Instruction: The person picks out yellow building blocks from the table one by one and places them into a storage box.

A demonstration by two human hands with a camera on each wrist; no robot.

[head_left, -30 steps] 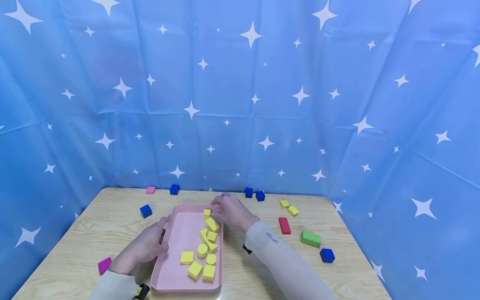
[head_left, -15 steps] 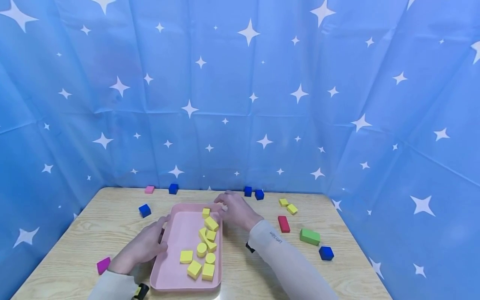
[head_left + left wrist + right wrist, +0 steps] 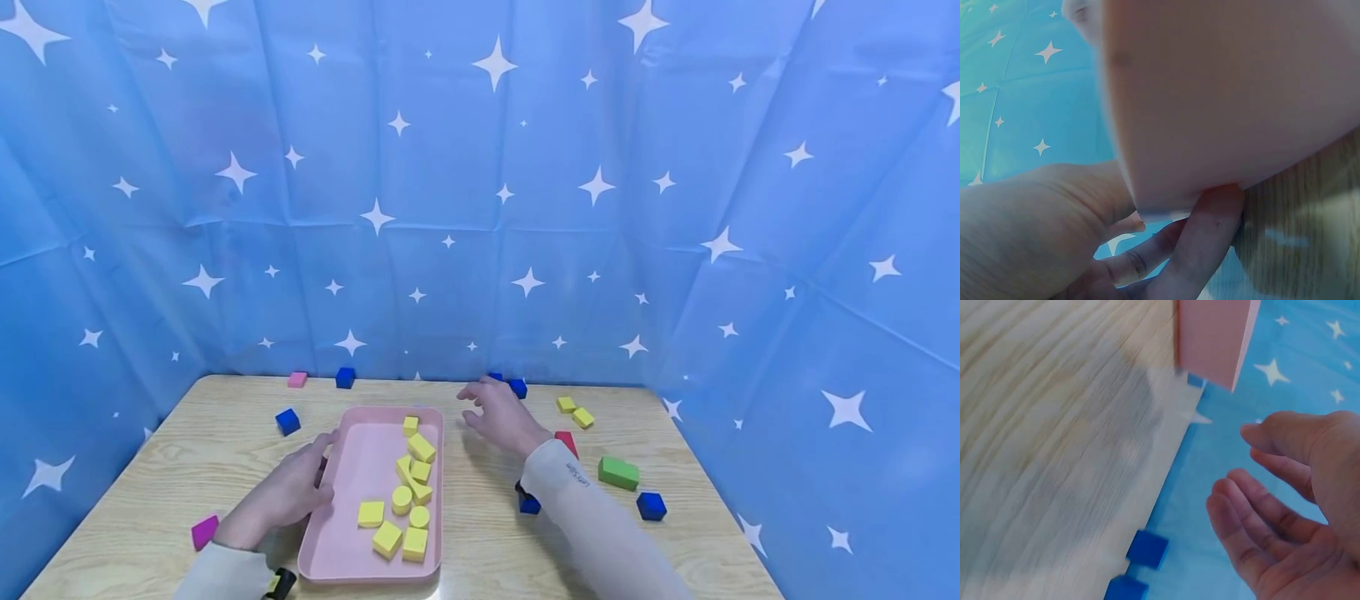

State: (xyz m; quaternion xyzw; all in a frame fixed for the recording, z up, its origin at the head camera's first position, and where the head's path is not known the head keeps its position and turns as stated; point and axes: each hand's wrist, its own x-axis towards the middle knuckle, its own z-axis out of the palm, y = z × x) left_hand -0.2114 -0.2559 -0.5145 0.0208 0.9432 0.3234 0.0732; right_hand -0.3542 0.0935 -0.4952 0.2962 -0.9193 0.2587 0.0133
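A pink tray (image 3: 347,542) lies on the wooden table, with several yellow blocks (image 3: 415,543) gathered mostly along its right side. My left hand (image 3: 288,487) grips the tray's left edge, thumb over the rim and the other fingers on its outer side. The left wrist view shows fingers (image 3: 1207,234) against the tray wall (image 3: 1222,112). To the right of the tray, my right hand (image 3: 506,417) is held over the table with fingers loosely bent and nothing in them. In the right wrist view, a gap separates this hand (image 3: 1291,506) from the tray corner (image 3: 1216,344).
Blue blocks (image 3: 517,388) sit at the back edge beyond the right hand; another blue block (image 3: 529,504) shows below the right wrist. Two yellow blocks (image 3: 582,417), a red block (image 3: 566,442) and a green block (image 3: 618,472) lie right. A purple block (image 3: 205,532) lies left.
My right hand has let go of the tray's far right corner and moved right. A blue block has come into view under its wrist. The left hand keeps its grip.
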